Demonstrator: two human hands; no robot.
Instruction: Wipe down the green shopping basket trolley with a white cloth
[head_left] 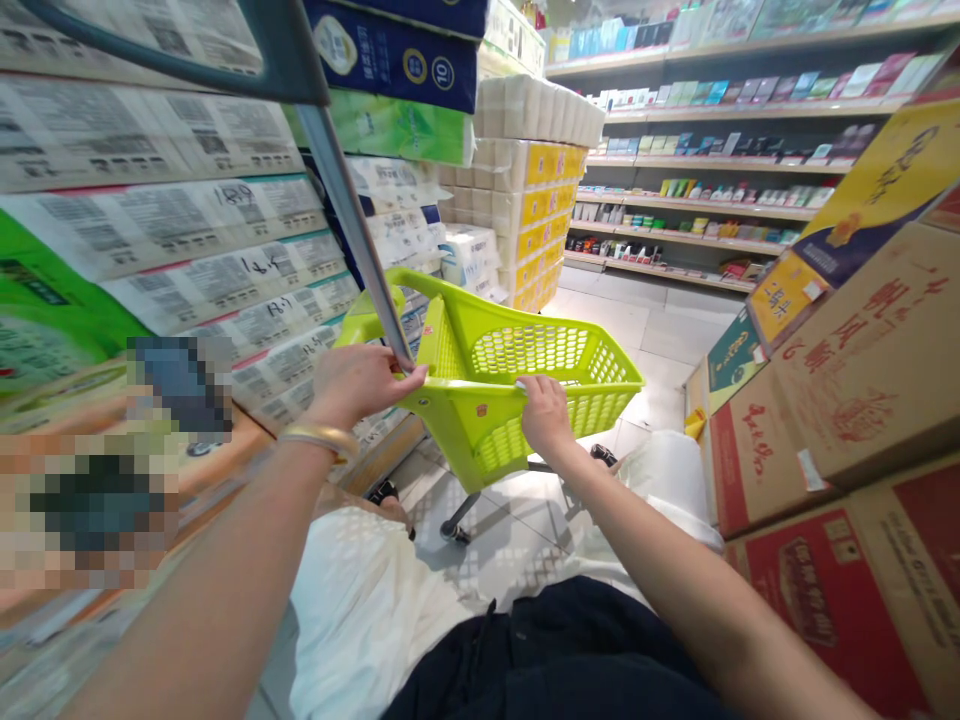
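A lime-green plastic shopping basket (457, 420) with mesh walls stands on small castor wheels in front of me, and a long grey metal pull handle (349, 225) rises from it toward the upper left. My left hand (360, 385) is wrapped around the lower part of that handle, just above the basket's near corner. My right hand (544, 415) grips the basket's near rim. The inside of the basket shows only green mesh, with nothing visible in it. A gold bangle (319, 440) circles my left wrist.
Stacked packs of toilet paper (172, 220) form a wall close on the left and ahead. Cardboard cartons (847, 400) are piled on the right. Store shelves (720, 150) of boxed goods stand at the far right, and a tiled floor (622, 330) runs ahead between them.
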